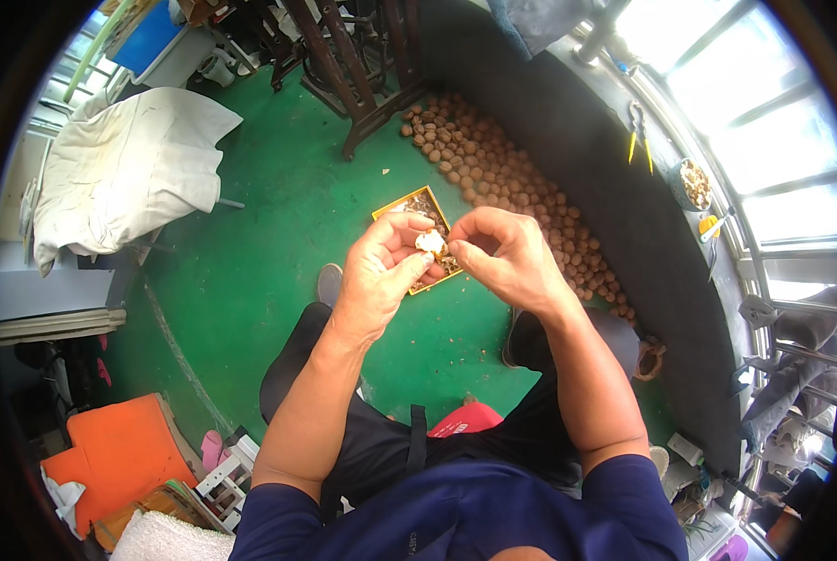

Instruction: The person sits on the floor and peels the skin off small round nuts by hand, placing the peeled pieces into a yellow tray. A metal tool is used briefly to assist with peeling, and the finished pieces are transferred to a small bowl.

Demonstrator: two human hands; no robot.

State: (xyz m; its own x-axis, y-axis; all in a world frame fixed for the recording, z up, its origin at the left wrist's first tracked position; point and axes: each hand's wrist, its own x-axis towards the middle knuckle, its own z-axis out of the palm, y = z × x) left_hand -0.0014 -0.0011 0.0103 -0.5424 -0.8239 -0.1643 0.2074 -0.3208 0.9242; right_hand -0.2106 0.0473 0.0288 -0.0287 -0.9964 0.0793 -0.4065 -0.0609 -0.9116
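Between the thumb and fingers of my left hand is a pale, peeled-looking walnut kernel piece. My right hand is close beside it, thumb and index fingertip pinched together at the kernel's right edge; whether a scrap of skin is between them cannot be told. Below both hands a shallow yellow-edged box lies on the green floor, holding brown shell or skin fragments. A long heap of whole walnuts stretches along the dark wall to the right.
On the right ledge are yellow-handled pliers, a bowl of kernels and a yellow-and-white tool. A dark metal stand stands ahead. A white cloth covers something at left; an orange pad is at lower left.
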